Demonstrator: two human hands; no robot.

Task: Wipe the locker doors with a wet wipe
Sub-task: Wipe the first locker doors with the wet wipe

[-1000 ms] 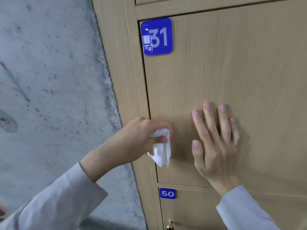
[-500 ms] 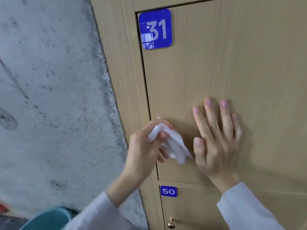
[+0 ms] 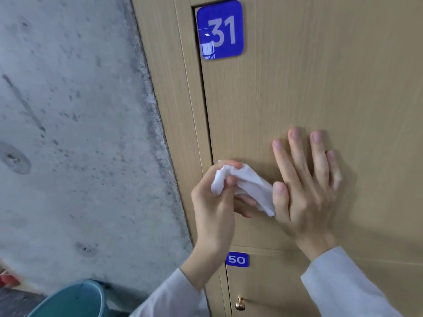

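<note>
A light wooden locker door (image 3: 320, 76) with a blue plate reading 31 (image 3: 220, 30) fills the right half. My left hand (image 3: 214, 202) pinches a crumpled white wet wipe (image 3: 249, 186) between thumb and fingers, close to the door's lower left edge. The wipe's free end hangs toward my right thumb. My right hand (image 3: 306, 186) lies flat on the same door with its fingers straight and spread, just right of the wipe. Below is a second locker door (image 3: 274, 289) with a small blue plate reading 50 (image 3: 237, 259).
A brass knob (image 3: 240, 304) sits on the lower door. Left of the lockers runs a rough grey concrete wall (image 3: 80, 133). A teal bucket (image 3: 75, 300) stands at the bottom left, with something red (image 3: 5, 279) at the left edge.
My left hand has turned from palm-down at the door's edge to upright and moved right, bringing the wipe beside my right thumb. My right hand stayed flat on the door. The view dropped, revealing the bucket.
</note>
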